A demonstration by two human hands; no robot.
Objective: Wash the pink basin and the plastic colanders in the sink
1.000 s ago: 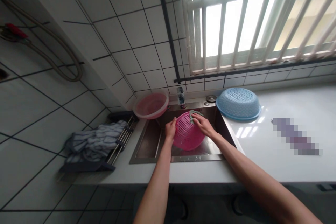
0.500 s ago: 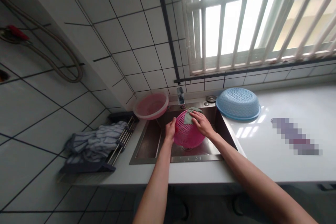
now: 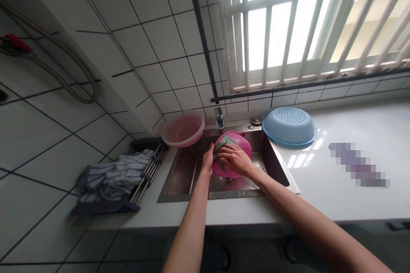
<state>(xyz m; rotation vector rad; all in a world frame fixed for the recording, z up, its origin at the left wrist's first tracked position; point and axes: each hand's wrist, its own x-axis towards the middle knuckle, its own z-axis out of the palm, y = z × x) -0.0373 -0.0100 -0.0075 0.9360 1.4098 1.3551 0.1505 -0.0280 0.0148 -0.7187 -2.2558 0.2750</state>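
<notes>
A magenta perforated colander (image 3: 241,141) is held over the steel sink (image 3: 179,177), below the tap (image 3: 219,117). My left hand (image 3: 208,161) grips its left rim. My right hand (image 3: 235,158) lies across the colander's front and presses a grey-green cloth (image 3: 220,146) against it, fingers curled on the cloth. The colander's lower part is hidden behind my right hand.
A pale pink basin (image 3: 183,129) sits at the sink's back left corner. A blue perforated basket (image 3: 289,126) lies upside down on the white counter (image 3: 352,136) to the right. A striped towel (image 3: 112,175) lies on a rack left of the sink. Tiled walls and a barred window stand behind.
The colander has tilted up and away, showing less of its surface. My right hand with the cloth has slid from the colander's top right rim down and left across it.
</notes>
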